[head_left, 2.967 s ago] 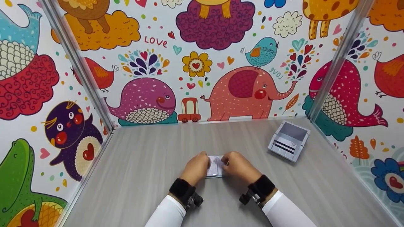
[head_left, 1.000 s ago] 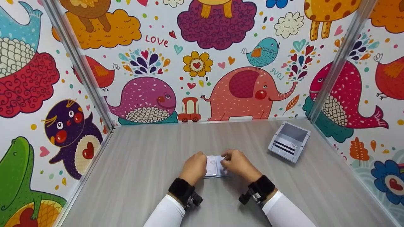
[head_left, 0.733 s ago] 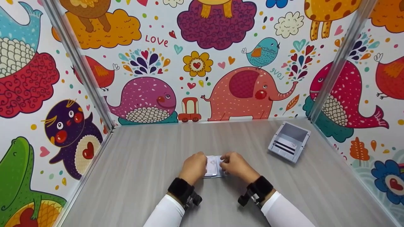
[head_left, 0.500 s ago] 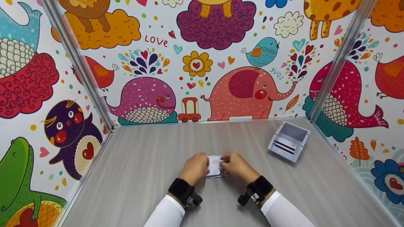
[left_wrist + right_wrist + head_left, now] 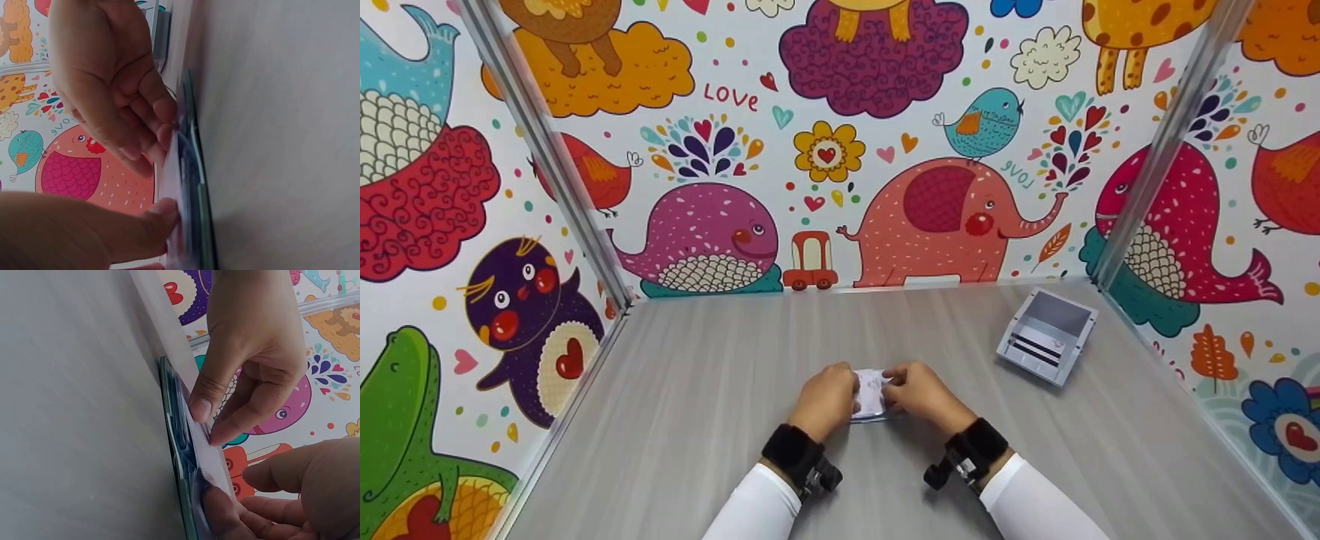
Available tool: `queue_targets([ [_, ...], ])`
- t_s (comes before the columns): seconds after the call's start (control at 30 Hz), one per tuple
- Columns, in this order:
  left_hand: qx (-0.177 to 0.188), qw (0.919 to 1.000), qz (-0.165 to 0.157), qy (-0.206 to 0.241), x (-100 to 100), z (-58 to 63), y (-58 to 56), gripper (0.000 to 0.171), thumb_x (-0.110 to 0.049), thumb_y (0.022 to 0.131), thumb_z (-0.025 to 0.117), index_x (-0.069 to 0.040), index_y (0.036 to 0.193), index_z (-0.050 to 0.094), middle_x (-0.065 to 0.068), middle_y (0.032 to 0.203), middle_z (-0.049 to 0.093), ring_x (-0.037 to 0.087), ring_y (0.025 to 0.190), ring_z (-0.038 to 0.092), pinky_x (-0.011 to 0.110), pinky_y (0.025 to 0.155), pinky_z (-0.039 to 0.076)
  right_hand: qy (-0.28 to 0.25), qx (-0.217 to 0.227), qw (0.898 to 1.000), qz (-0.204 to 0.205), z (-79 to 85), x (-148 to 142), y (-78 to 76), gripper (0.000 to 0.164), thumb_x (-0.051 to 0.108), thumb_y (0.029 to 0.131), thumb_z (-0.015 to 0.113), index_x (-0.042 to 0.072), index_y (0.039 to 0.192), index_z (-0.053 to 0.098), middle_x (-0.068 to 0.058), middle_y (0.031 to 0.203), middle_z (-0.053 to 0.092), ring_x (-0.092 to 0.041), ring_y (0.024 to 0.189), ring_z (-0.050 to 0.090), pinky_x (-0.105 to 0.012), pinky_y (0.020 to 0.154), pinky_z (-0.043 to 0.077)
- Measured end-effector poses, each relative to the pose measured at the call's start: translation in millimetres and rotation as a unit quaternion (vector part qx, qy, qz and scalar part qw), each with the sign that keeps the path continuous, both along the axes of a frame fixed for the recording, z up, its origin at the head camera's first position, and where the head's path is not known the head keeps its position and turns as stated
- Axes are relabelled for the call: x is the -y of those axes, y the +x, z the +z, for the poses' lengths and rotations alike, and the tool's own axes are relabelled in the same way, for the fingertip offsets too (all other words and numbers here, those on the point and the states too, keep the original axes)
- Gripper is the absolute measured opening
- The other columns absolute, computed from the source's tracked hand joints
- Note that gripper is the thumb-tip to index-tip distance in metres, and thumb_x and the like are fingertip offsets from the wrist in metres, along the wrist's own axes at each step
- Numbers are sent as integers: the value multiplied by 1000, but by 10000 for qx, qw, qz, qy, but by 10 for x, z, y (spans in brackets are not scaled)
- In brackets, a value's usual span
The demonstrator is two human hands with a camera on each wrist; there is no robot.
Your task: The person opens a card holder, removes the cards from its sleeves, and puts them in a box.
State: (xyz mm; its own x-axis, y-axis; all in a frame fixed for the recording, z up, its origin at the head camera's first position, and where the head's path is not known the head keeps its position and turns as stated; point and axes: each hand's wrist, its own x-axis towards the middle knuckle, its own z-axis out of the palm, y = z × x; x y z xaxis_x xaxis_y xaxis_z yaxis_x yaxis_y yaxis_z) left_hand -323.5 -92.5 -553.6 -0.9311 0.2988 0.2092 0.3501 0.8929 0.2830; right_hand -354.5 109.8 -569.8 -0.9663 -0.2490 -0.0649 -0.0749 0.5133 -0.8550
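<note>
Pale sheet (image 5: pixel 870 391) lies atop green-edged stack (image 5: pixel 206 225), lower ctr. of frame, L. hand (image 5: pixel 825 394) pinching one edge, R. hand (image 5: pixel 921 395) at other, grip unclear; handling apparently incomplete, release o/s.

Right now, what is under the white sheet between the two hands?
Beneath the white sheet, the wrist views show edges of bluish layers and a green-edged bottom layer. Covered faces, and anything between them, can't be seen.
</note>
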Motion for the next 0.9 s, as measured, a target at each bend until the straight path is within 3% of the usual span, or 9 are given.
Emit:
queue_targets([
  [0.23,13,10000,54,-35,-8,12,5,19,-10,86,96,-7,84,77,5,91,70,26,83,71,44,79,62,-312,-5,9995,83,-30,3,-8,47,-1,90,71,-14,135,73,-13,97,83,-11,72,69,-22,64,56],
  [0.53,107,9999,97,-52,-13,31,9,21,-8,85,96,-7,82,75,7,92,73,28,85,73,44,79,62,-117,-97,9999,64,-55,11,0,53,-3,85,76,-12,137,74,-7,89,83,-7,64,63,-19,57,48],
  [0.67,139,9998,59,140,-6,9,-2,22,-7,84,96,-6,82,74,10,90,74,30,83,73,47,77,62,-133,-60,9998,120,-27,-18,-11,55,-4,85,76,-13,139,72,-2,84,79,-7,62,62,-18,56,46],
  [0.7,12,9999,8,164,6,-71,-48,22,-8,82,96,-7,82,74,10,88,73,29,80,72,48,75,61,-160,-42,9998,129,-19,-29,-16,56,-4,85,75,-13,139,72,-2,83,78,-8,62,62,-19,56,46],
  [0.9,-77,9998,-9,175,-6,-75,-33,24,-4,79,95,-7,82,71,8,86,71,27,76,68,47,71,60,-487,73,9987,144,27,-88,-30,58,-6,81,72,-15,138,72,-2,83,76,-9,65,62,-20,57,49],
])
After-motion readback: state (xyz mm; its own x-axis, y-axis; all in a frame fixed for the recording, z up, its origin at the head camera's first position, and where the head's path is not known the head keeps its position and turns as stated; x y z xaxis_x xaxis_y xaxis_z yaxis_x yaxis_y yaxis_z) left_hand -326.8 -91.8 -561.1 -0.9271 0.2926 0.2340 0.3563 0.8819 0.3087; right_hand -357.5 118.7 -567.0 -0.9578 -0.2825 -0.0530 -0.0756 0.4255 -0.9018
